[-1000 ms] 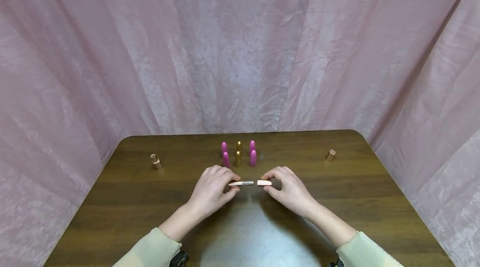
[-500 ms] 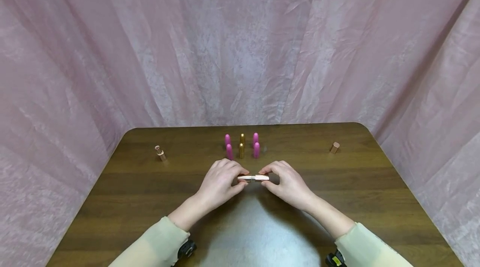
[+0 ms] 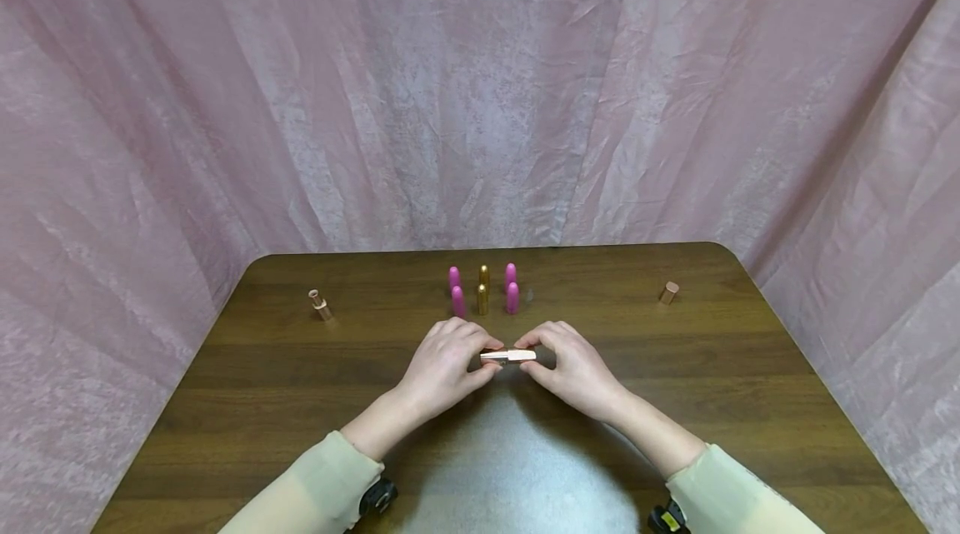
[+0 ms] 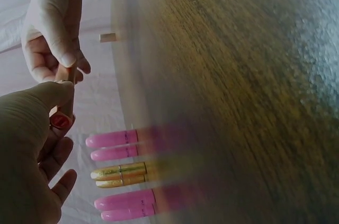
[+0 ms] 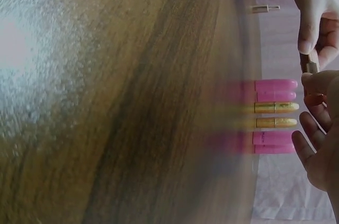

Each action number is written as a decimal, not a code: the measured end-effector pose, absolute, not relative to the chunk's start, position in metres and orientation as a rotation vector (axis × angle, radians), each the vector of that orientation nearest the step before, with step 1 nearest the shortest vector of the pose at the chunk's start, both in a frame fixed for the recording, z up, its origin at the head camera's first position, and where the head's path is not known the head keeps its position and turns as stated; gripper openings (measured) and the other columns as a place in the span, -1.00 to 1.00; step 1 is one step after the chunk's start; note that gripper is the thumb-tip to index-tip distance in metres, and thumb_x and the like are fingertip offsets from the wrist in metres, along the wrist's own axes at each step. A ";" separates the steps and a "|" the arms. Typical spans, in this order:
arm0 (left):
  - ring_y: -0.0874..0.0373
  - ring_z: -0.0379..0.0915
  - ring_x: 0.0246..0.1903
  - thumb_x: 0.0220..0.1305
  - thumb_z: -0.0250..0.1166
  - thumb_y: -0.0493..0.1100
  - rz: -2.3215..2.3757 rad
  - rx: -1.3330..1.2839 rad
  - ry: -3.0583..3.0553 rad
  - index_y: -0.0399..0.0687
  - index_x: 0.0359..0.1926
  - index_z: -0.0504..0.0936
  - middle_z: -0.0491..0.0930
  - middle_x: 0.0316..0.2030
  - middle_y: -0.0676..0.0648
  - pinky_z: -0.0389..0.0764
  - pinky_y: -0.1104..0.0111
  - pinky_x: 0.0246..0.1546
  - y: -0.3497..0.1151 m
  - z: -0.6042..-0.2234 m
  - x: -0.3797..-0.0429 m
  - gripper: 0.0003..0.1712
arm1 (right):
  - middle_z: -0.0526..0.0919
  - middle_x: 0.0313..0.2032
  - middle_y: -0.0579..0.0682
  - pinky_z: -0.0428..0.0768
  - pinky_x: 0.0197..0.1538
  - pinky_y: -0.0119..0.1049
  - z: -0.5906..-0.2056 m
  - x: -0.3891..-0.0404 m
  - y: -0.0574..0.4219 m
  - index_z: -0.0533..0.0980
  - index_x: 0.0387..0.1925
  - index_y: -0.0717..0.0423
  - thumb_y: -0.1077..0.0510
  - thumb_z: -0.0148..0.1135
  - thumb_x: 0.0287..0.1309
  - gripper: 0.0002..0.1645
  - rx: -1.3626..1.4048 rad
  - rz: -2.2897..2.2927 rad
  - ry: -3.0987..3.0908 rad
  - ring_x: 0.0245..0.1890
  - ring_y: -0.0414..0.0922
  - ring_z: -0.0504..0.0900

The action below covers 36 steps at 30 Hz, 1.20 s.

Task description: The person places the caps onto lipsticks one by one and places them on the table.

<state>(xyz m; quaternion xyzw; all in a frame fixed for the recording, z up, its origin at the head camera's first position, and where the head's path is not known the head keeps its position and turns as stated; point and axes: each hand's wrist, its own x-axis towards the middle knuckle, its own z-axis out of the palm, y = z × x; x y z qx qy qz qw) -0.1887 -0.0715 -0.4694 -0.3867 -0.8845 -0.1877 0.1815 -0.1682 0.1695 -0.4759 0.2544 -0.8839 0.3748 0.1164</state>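
Over the middle of the table, my left hand (image 3: 442, 367) pinches a rose-gold lipstick tube (image 3: 491, 358) between thumb and fingers. My right hand (image 3: 573, 367) pinches the matching lipstick cap (image 3: 521, 356) from the other side. Tube and cap lie level in one line, with the cap over the tube's inner end; whether it is fully seated I cannot tell. A red round label (image 4: 61, 121) shows on the tube's base in the left wrist view. My fingers hide part of both pieces.
Several pink bullet-shaped tubes (image 3: 512, 298) and two gold ones (image 3: 483, 299) stand upright just beyond my hands. An uncapped rose-gold lipstick tube (image 3: 320, 305) is at the back left, a rose-gold cap (image 3: 669, 292) at the back right. A pink curtain (image 3: 480, 101) hangs behind the table.
One second ago tube and cap were apart. My hands have come together and the cap has slid over the tube's inner end, a little further since half a second ago.
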 end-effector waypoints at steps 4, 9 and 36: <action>0.18 0.50 -0.10 0.18 0.52 0.03 -0.551 -1.087 -2.505 0.16 -0.12 0.75 0.67 -0.21 0.19 0.48 0.19 0.04 -0.071 -0.469 -0.189 -0.74 | 0.65 -0.19 -0.31 0.56 -0.01 -0.17 -0.477 -0.168 0.168 0.67 -0.19 -0.12 0.29 0.60 -0.02 -0.62 0.771 1.081 -2.533 -0.08 -0.25 0.55; 0.17 0.49 -0.11 0.22 0.49 0.03 -0.579 -1.096 -2.537 0.15 -0.13 0.76 0.68 -0.22 0.18 0.48 0.19 0.03 -0.070 -0.469 -0.188 -0.78 | 0.63 -0.19 -0.30 0.56 -0.01 -0.21 -0.479 -0.168 0.167 0.66 -0.20 -0.09 0.33 0.60 -0.04 -0.61 0.805 1.041 -2.501 -0.08 -0.25 0.54; 0.18 0.46 -0.21 0.21 0.48 0.07 -0.491 -0.979 -2.627 0.20 -0.16 0.76 0.60 -0.31 0.23 0.46 0.20 -0.09 -0.081 -0.468 -0.186 -0.79 | 0.67 0.06 -0.17 0.53 0.21 -0.12 -0.466 -0.165 0.165 0.63 0.13 0.02 0.11 0.54 0.14 -0.50 0.845 0.960 -2.597 0.16 -0.15 0.52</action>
